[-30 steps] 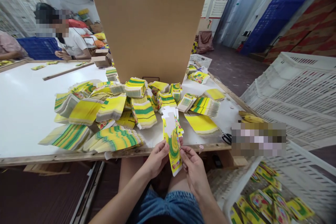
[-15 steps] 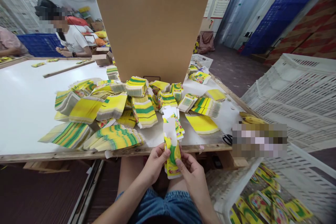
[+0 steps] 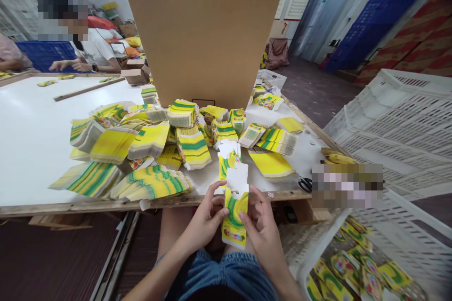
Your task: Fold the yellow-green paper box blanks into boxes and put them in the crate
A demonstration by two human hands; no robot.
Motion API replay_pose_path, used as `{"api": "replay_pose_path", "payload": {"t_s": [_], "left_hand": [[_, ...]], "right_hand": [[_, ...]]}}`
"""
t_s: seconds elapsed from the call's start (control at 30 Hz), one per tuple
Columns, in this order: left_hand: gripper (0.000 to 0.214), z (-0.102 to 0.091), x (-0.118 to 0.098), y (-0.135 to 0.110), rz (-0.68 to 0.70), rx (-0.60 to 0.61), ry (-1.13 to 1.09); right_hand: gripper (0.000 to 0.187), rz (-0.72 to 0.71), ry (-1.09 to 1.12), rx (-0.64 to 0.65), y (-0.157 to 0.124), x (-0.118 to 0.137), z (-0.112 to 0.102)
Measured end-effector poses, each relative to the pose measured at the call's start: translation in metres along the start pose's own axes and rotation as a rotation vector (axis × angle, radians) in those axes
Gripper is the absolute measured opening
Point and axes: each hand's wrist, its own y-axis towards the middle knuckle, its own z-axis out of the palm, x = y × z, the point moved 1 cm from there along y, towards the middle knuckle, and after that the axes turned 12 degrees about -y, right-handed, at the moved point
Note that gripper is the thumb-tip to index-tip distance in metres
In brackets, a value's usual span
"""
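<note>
Yellow-green carton (image 3: 236, 206) between left hand (image 3: 207, 218) and right hand (image 3: 263, 225), both pinching its sides.

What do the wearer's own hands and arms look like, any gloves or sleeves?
The left hand and right hand show no gloves. The forearms show no sleeves, watch or markings. Below are blue denim shorts.

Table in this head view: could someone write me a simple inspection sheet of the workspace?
Surface: white table with wooden edge.
Job's things: yellow-green carton, white flap up; stacks of similar cartons beyond it.
Clutter: scissors and bananas at the table's right side.
Hands: left hand and right hand both hold the carton, one each side.
Cables: nothing seen clearly.
Surroundings: upright cardboard panel, white crates at right, co-worker at far left.
</note>
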Motion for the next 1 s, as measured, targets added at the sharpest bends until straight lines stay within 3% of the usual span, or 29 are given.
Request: {"api": "replay_pose_path", "payload": {"t_s": [0.13,0.27,0.4,0.5,0.57,0.67,0.83,1.0], "left_hand": [[0.061,0.000,-0.006,-0.003,-0.029,0.041,-0.007],[0.056,-0.002,-0.005,-0.005,-0.091,0.077,-0.052],[0.048,0.000,-0.001,-0.007,-0.117,0.090,-0.142],[0.041,0.003,0.000,-0.009,-0.139,0.129,-0.181],[0.049,0.005,0.000,-0.010,-0.145,0.135,-0.183],[0.072,0.006,-0.001,-0.011,-0.140,0.135,-0.157],[0.053,0.004,-0.001,-0.010,-0.140,0.102,0.044],[0.050,0.008,-0.004,-0.012,-0.089,0.065,0.242]], "right_hand": [[0.060,0.038,0.086,0.154,0.002,0.003,-0.005],[0.044,0.075,0.124,0.226,0.002,0.004,-0.011],[0.028,0.064,0.065,0.217,0.004,0.006,-0.016],[0.022,-0.023,-0.082,0.157,0.007,0.008,-0.017],[0.021,-0.069,-0.116,0.092,0.008,0.008,-0.015],[0.030,-0.054,-0.032,0.030,0.010,0.005,-0.015],[0.039,-0.179,-0.161,0.127,0.014,0.004,-0.027],[0.042,0.071,-0.131,0.324,0.014,0.009,-0.028]]}}
